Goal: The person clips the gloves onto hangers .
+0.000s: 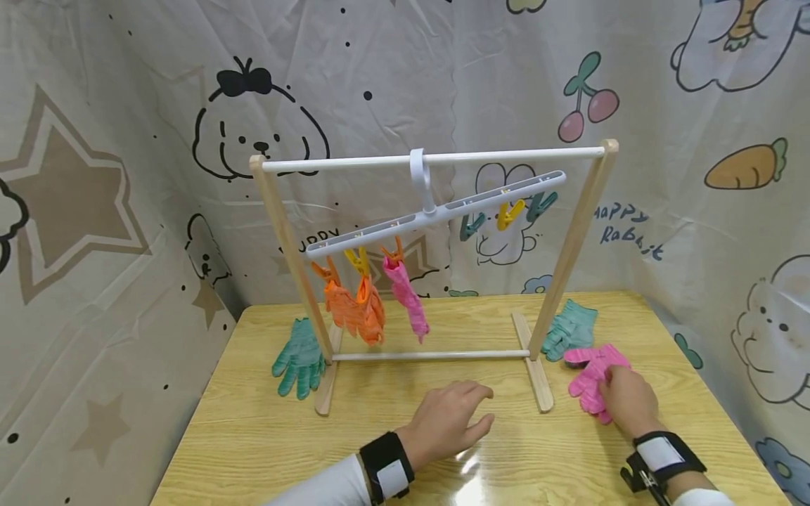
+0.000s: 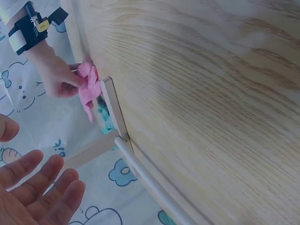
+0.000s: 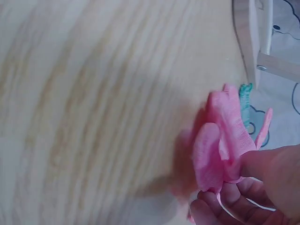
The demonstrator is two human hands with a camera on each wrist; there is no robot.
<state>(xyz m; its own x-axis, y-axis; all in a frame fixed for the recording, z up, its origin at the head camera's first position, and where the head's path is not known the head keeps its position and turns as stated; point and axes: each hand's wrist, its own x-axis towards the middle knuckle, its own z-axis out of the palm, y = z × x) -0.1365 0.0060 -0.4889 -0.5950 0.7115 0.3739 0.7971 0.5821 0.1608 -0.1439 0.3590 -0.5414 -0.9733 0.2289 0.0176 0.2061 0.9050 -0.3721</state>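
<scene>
My right hand (image 1: 630, 402) pinches a pink glove (image 1: 593, 378) at the right side of the table. In the right wrist view, thumb and fingers close on the cloth of that pink glove (image 3: 218, 140), which hangs in folds. A teal glove (image 1: 571, 329) lies just behind it, by the rack's right foot. My left hand (image 1: 445, 420) is in front of the rack, fingers relaxed and holding nothing; the left wrist view shows its spread fingers (image 2: 44, 187). Above, a grey clip hanger (image 1: 380, 228) carries an orange glove (image 1: 357, 309) and another pink glove (image 1: 407, 299).
A wooden rack with a white top bar (image 1: 348, 163) and a lower bar (image 1: 436, 355) stands on the table (image 1: 253, 450). The hanger tilts down to the left; on its right hang teal clips (image 1: 472, 226) and a yellow clip (image 1: 509, 214). Another teal glove (image 1: 300, 358) lies at left.
</scene>
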